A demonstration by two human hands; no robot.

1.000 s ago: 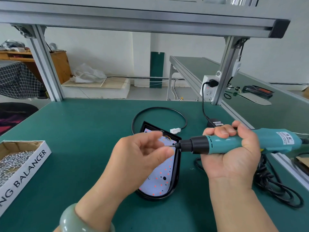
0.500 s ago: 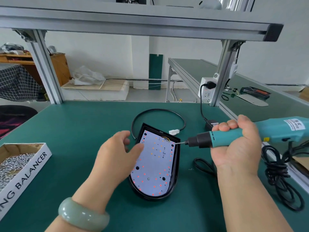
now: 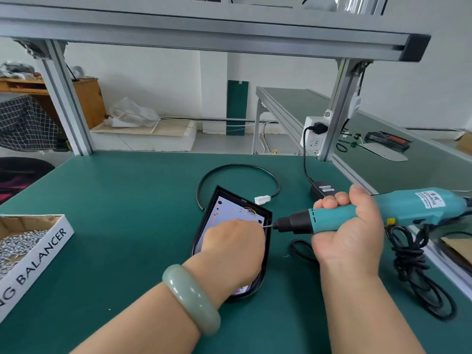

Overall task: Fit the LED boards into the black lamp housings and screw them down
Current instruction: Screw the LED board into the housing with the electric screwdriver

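Note:
A black lamp housing lies on the green bench with a white LED board seated inside it. My left hand lies over the board's middle, back up, its fingertips hidden. My right hand grips a teal electric screwdriver, held nearly level. The driver's bit points left and reaches the housing's right rim, right beside my left fingers. The housing's black cable loops behind it and ends in a white connector.
A cardboard box of several small screws sits at the left edge. A black power adapter and coiled cord lie to the right. Aluminium frame posts and a wall socket stand behind.
My left hand left the driver's tip and came down onto the LED board. The screwdriver moved right, then its bit came back to the housing's right rim.

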